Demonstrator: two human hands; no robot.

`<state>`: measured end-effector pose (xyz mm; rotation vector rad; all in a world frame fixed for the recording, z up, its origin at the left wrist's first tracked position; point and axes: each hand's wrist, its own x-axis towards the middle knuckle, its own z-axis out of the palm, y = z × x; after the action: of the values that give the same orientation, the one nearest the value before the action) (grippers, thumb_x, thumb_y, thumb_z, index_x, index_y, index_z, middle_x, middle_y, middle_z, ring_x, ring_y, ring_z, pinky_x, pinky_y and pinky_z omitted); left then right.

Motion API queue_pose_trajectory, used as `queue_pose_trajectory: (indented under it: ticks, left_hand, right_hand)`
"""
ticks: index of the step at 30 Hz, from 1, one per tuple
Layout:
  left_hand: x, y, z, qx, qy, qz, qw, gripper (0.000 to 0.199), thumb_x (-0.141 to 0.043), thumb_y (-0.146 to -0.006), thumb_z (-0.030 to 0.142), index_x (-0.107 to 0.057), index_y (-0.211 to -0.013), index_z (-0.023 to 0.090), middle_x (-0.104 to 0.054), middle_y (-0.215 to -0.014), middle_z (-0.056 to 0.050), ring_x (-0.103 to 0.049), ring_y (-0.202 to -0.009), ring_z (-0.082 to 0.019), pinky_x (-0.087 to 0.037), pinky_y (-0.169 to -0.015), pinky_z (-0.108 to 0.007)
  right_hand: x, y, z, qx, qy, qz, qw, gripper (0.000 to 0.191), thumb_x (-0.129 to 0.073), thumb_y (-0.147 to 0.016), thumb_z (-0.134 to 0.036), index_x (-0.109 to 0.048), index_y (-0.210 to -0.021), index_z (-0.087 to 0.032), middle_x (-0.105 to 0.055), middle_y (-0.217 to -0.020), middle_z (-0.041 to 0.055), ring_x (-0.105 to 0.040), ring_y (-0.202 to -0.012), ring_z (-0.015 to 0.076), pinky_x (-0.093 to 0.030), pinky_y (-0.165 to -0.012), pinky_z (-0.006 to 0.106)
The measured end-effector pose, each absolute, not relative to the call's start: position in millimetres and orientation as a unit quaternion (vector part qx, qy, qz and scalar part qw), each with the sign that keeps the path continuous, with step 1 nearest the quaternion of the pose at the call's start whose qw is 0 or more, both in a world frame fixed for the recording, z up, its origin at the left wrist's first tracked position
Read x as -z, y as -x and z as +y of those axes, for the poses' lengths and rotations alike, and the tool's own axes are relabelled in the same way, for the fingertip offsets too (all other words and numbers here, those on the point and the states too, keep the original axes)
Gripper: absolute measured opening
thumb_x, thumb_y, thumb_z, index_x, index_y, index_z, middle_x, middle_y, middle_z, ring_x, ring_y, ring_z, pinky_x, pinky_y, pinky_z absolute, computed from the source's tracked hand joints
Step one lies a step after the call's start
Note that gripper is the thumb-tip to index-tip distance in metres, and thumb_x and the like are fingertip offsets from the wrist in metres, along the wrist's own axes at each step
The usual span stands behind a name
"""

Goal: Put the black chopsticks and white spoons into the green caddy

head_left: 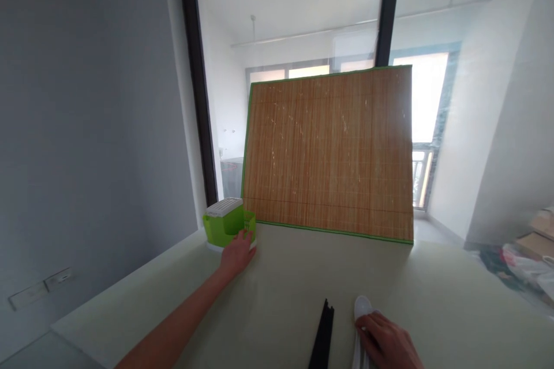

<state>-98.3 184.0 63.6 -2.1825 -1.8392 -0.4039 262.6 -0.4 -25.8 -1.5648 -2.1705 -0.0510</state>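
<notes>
At the far left of the table stands a lime-green cutlery holder with a grey-white slotted top and a pale base. My left hand reaches out to its front right side, fingers curled over the low wall. Near the front edge of the view, my right hand is closed around white spoons; one rounded bowl end sticks out past the thumb, and the handles run down out of view. Just left of them lies a bundle of black chopsticks, touched by neither hand.
A bamboo mat with green edging leans upright at the back of the pale table. Behind it is a glass partition with dark frames. A grey wall borders the left side; boxes and bags are piled at far right.
</notes>
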Motion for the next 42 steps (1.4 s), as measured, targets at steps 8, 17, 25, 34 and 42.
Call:
queue_pose_trajectory:
  ticks: [8,17,25,34,42]
  left_hand:
    - [-47.3,130.2,212.2,0.106,0.736,-0.649,0.161,0.05,-0.046,-0.082,0.024,-0.036,-0.128,0.008,-0.046,-0.118,-0.018,-0.05,-0.1,-0.029,-0.045,-0.073,-0.036]
    - [-49.1,128.1,215.6,0.08,0.763,-0.619,0.168,0.028,-0.036,-0.085,0.016,-0.053,-0.106,0.007,-0.055,-0.1,-0.012,-0.054,-0.095,-0.025,-0.043,-0.075,-0.032]
    - [-46.1,67.6,188.3,0.086,0.805,-0.56,0.173,0.027,-0.04,-0.084,0.014,-0.053,-0.108,0.012,-0.058,-0.1,-0.01,-0.055,-0.094,-0.023,-0.044,-0.079,-0.032]
    - [-37.7,-55.4,156.2,0.12,0.845,-0.482,0.197,0.032,-0.04,-0.084,0.004,-0.052,-0.113,0.006,-0.06,-0.096,-0.014,-0.057,-0.092,-0.021,-0.047,-0.076,-0.031]
    - [-33.5,-140.2,105.2,0.137,0.87,-0.418,0.225,0.033,-0.045,-0.084,0.009,-0.052,-0.116,0.006,-0.059,-0.078,-0.012,-0.06,-0.07,-0.02,-0.048,-0.057,-0.029]
  right_hand:
    - [23.4,-261.0,-1.3,0.022,0.582,-0.782,0.223,0.022,-0.034,-0.091,-0.029,-0.055,-0.089,-0.028,-0.062,-0.083,-0.001,-0.059,-0.077,0.0143,-0.039,-0.066,0.024]
    - [20.8,-257.2,-0.7,0.021,0.586,-0.779,0.22,0.022,-0.035,-0.091,-0.027,-0.056,-0.085,-0.026,-0.061,-0.079,-0.0007,-0.058,-0.075,0.0145,-0.038,-0.067,0.024]
    - [22.2,-255.1,0.2,0.016,0.591,-0.775,0.223,0.022,-0.036,-0.09,-0.026,-0.057,-0.085,-0.025,-0.06,-0.079,-0.0001,-0.058,-0.075,0.0147,-0.037,-0.066,0.024]
    - [22.4,-255.4,-0.5,0.018,0.588,-0.775,0.231,0.021,-0.036,-0.09,-0.027,-0.057,-0.084,-0.026,-0.06,-0.079,-0.0009,-0.057,-0.075,0.014,-0.036,-0.066,0.023]
    - [23.3,-256.9,-0.3,0.031,0.594,-0.77,0.229,0.02,-0.039,-0.087,-0.022,-0.059,-0.085,-0.025,-0.062,-0.078,-0.0004,-0.057,-0.075,0.0146,-0.036,-0.065,0.024]
